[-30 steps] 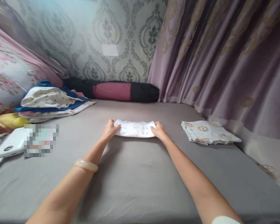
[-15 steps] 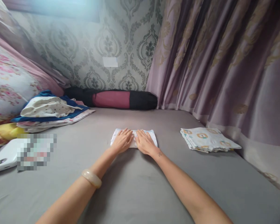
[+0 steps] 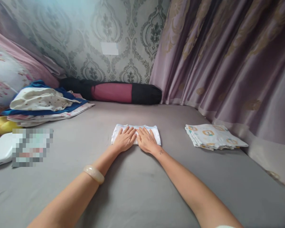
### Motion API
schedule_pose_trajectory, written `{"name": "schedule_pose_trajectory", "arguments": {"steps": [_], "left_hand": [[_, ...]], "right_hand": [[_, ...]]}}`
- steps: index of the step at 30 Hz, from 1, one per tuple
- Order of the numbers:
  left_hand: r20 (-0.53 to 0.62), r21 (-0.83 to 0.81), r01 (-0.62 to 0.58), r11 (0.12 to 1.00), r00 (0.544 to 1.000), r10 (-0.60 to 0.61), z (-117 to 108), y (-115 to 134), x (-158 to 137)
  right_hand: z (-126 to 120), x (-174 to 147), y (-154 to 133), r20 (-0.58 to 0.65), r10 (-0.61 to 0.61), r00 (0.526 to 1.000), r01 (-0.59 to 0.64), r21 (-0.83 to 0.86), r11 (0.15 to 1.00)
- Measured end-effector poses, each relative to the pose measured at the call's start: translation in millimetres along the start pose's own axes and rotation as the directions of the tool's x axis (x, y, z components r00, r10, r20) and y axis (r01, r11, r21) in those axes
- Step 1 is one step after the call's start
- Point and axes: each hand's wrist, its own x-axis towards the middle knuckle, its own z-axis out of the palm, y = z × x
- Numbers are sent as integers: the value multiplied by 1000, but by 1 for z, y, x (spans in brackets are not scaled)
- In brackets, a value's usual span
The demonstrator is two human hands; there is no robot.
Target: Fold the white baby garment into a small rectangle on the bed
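Observation:
A small white folded cloth point(image 3: 157, 136) with a pale blue edge lies flat on the grey bed sheet point(image 3: 135, 186). My left hand point(image 3: 125, 139) rests palm down on its left half, fingers stretched out. On the right half lies my right hand point(image 3: 146, 140), also flat, with its fingers pointing away from me. The two hands nearly meet at the thumbs and cover much of the cloth's near side. What kind of garment or cloth it is cannot be made out.
To the right is a folded stack of white printed cloth point(image 3: 216, 136). Rumpled clothes point(image 3: 42, 99) are piled at the left, with a white device point(image 3: 4, 148) and a blurred-out item nearer. A black and maroon roll point(image 3: 111, 92) lies along the wall beside purple curtains point(image 3: 204, 57).
Both hands have shifted slightly toward the far edge of the cloth, fingers still flat. The view has tilted down a little, so the surroundings sit differently in the picture.

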Motion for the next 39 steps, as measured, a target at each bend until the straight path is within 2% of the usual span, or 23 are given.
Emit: {"name": "schedule_pose_trajectory", "arguments": {"steps": [3, 6, 8, 12, 19, 32, 34, 37, 39], "left_hand": [[20, -6, -5, 1000, 1000, 5, -4, -2, 2], [50, -18, -55, 998, 997, 55, -11, -6, 5], [26, 18, -95, 995, 995, 94, -15, -11, 6], [-47, 93, -91, 991, 994, 96, -15, -19, 5], [25, 62, -50, 997, 999, 48, -3, -26, 1], [103, 106, -49, 993, 994, 38, -13, -21, 2], [68, 114, -69, 991, 996, 61, -13, -26, 2], [-49, 150, -78, 986, 995, 86, -8, -37, 1], [-75, 150, -64, 987, 994, 76, -4, -43, -1]], "right_hand": [[-2, 2, 1, 19, -2, 1000, 2, 6, 1000], [-10, 5, 4, 111, -14, 994, 10, 38, 999], [-17, 6, 8, 143, -25, 989, 19, 47, 999], [-21, 3, 18, 99, -67, 993, 68, 0, 998], [-13, -3, 23, 65, -96, 993, 96, 6, 995], [-15, 2, 24, 118, -81, 990, 77, 41, 996], [-17, 1, 26, 95, -65, 993, 63, 23, 998], [-17, -4, 31, 32, -16, 999, 18, -45, 999], [-16, -6, 34, 25, 5, 1000, -3, -65, 998]]}}
